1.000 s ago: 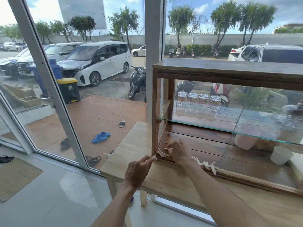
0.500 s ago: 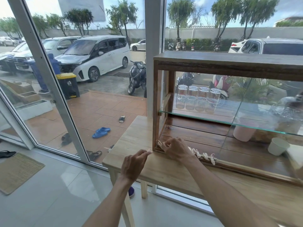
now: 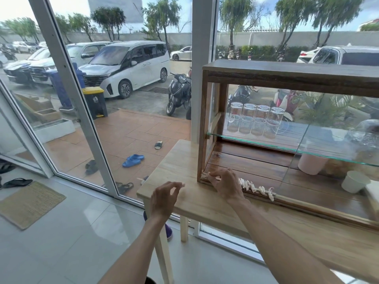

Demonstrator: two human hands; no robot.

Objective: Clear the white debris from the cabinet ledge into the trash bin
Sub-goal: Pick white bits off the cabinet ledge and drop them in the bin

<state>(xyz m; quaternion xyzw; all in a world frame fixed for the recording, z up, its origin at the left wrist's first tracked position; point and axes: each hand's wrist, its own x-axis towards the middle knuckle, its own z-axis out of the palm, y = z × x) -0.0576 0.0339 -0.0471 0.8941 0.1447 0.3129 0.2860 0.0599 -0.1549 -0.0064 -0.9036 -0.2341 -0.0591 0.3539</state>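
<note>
Pale wooden table (image 3: 176,160) beside floor-to-ceiling window glazing, bearing a dark-stained wood-and-glass cabinet (image 3: 287,74). Right hand (image 3: 224,183): palm down on the cabinet's front ledge (image 3: 307,206), fingers curled and pinching white debris (image 3: 255,187), a row of small twisted, crumpled scraps lying along that ledge; left hand (image 3: 166,196): hovering over the tabletop just left of the cabinet, fingers loosely bent, thumb and forefinger nearly closed, contents not discernible. Inside: glass shelf (image 3: 266,143) with four inverted clear tumblers (image 3: 256,118), pink pot (image 3: 311,166), white cup (image 3: 354,181).

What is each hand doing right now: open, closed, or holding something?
Left hand: pinched shut above the table; whether it holds a scrap cannot be told.
Right hand: fingers closed on the white debris at the cabinet ledge.
</note>
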